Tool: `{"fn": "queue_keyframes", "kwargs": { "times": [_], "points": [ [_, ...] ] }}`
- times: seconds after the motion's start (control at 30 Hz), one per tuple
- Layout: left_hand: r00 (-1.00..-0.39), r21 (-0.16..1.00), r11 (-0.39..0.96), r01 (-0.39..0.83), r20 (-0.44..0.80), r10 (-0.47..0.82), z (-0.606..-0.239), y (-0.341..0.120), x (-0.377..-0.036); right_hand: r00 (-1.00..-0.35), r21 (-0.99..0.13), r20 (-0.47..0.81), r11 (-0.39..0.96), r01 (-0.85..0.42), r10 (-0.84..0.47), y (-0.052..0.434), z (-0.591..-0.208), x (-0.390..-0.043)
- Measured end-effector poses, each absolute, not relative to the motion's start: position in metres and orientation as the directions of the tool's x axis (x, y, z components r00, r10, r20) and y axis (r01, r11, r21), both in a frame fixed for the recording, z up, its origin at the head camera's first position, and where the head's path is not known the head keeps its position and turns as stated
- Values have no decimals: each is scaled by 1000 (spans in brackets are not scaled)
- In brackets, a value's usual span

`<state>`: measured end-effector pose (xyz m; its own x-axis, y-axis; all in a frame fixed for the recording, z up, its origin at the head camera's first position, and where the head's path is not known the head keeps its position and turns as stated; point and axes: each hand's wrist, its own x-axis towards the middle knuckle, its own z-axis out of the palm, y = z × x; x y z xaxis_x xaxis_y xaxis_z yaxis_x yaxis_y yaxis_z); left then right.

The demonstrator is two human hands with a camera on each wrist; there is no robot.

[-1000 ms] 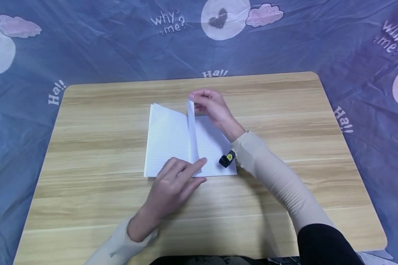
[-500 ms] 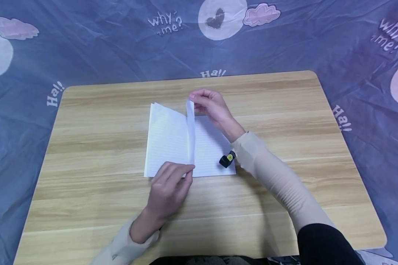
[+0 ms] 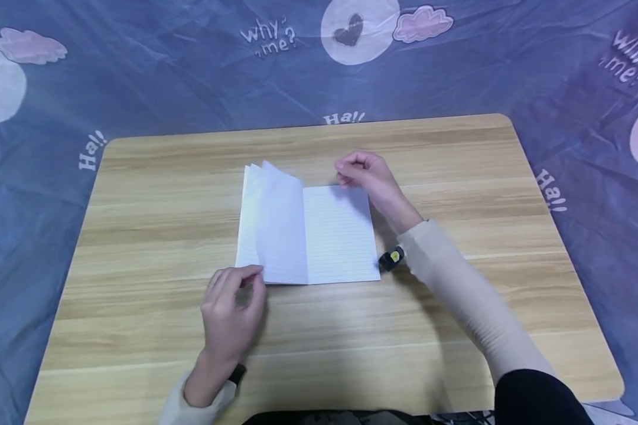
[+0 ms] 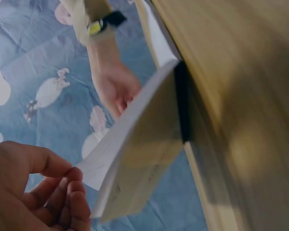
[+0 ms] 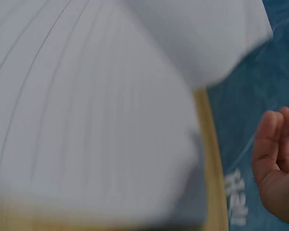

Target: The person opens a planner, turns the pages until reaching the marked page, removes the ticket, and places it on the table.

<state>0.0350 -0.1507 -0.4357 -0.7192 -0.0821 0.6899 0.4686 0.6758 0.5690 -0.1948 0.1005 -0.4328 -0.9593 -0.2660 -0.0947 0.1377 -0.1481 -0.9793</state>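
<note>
Two bare hands work at a lined notebook (image 3: 345, 242) that lies opened out near the middle of the wooden table (image 3: 457, 230), its lower edge turned toward the person, probably so that both hands can get at it. The right half lies flat; the left half tilts up off the wood, and the left wrist view shows its tan cover (image 4: 147, 159) slanting away from a dark spine (image 4: 182, 103). A stiff fold at that spine may be what keeps this side from lying down.

The left hand (image 3: 227, 316) pinches the lower outer corner of one loose page (image 3: 283, 230) between thumb and forefinger, while the other fingers bend in toward the palm. A thin sheet is likely easiest to steer from that corner, and gripping from below leaves the writing lines uncovered. The page leans over the left half, bowed and with its outer part apart from the leaves beneath, as a sheet held at only one corner would be.

The right hand (image 3: 368, 177) hangs above the top of the right page, fingers loosely bent together, with nothing visible between them. It seems placed there to be within reach of the upper edge without weighing on the paper. A small black device (image 3: 391, 259) sits at that wrist, beside the notebook's lower right corner.
</note>
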Motion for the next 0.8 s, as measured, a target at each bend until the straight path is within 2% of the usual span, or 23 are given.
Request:
{"fn": "queue_keyframes", "kwargs": {
  "times": [0.13,0.23,0.33,0.57,0.8],
  "points": [
    [-760,595,695,404,641,-108,-441,-161,37,-960,-980,-94,197,42,-262,125,-444,-199],
    [-797,601,723,340,593,-117,-444,-167,39,-963,-890,-70,453,-57,-259,138,-450,-202],
    [-833,595,756,273,539,-123,-446,-173,38,-959,-774,-49,618,-140,-278,146,-456,-205],
    [-911,578,806,127,389,-136,-450,-179,34,-936,-642,-53,730,-234,-347,150,-463,-207],
    [-974,560,828,-10,181,-135,-458,-181,30,-929,-612,-36,743,-272,-369,150,-464,-207]
  ]
}}
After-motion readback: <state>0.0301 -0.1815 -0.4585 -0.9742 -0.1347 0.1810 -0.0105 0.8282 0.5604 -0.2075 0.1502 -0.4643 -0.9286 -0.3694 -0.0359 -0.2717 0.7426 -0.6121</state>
